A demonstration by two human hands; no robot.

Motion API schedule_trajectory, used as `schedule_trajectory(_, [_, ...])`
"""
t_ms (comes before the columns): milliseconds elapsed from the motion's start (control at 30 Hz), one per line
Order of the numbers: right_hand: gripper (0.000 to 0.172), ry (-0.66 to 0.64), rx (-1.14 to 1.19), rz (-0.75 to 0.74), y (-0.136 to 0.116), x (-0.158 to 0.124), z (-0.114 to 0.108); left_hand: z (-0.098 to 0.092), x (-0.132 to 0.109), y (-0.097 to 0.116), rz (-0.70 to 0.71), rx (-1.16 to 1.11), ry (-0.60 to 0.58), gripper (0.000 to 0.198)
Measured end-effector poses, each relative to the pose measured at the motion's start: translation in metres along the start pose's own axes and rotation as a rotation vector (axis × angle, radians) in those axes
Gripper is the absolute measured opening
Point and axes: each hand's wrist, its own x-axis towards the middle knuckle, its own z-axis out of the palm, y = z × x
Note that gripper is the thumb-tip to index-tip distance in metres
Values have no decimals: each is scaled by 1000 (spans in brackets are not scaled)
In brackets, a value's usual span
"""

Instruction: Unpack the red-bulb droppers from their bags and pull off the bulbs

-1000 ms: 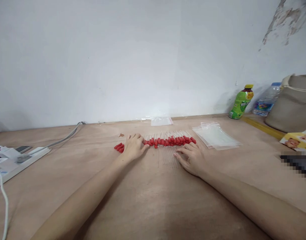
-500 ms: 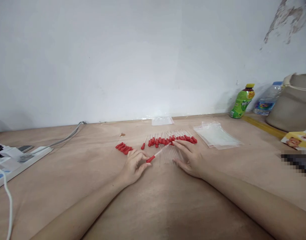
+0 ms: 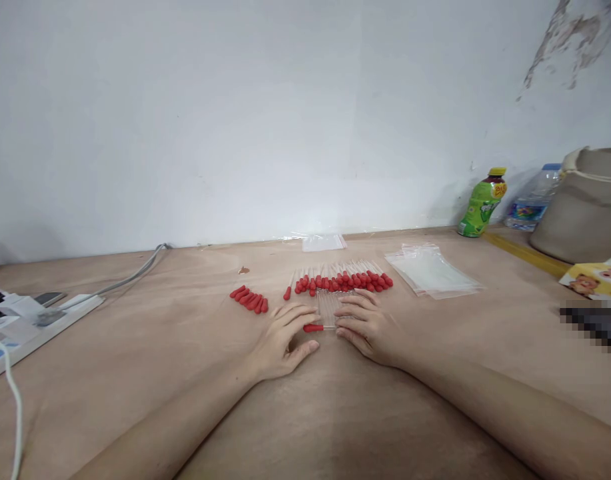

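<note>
One dropper [image 3: 314,328] between left hand [image 3: 279,339], fingers apart, and right hand [image 3: 378,331], grip unclear; green bottle label [image 3: 481,207] illegible.

Looks like you're at a makeshift workbench — home or small workshop, can't tell. Tells: wood-grain tabletop [image 3: 265,427] against a white wall [image 3: 235,120] with a peeling patch [image 3: 582,37], loaded power strip [image 3: 50,330], green drink bottle [image 3: 482,205], water bottle [image 3: 531,205] — plus zip-seal bags [image 3: 435,272] near rows of red-bulbed droppers [image 3: 345,282].
</note>
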Motion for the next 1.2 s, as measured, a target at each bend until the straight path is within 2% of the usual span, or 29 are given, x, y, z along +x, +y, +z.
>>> schedule_trajectory(67, [12, 9, 12, -4, -1, 1, 0, 4, 3, 2, 34, 41, 27, 36])
schedule_trajectory(167, [13, 14, 28, -15, -4, 1, 0, 12, 6, 3, 68, 48, 85, 22])
schedule_trajectory(467, [21, -16, 85, -2, -2, -3, 14, 18, 3, 1, 118, 58, 116, 15])
schedule_trajectory(700, [21, -28, 193, -48, -9, -1, 11, 16, 4, 2, 158, 59, 79, 16])
schedule_trajectory(933, [19, -60, 174, -87, -9, -4, 8, 13, 1, 2, 163, 33, 38, 16])
schedule_trajectory(1200, [15, -8, 119, -151, -9, -7, 7, 12, -1, 1, 199, 27, 31, 14])
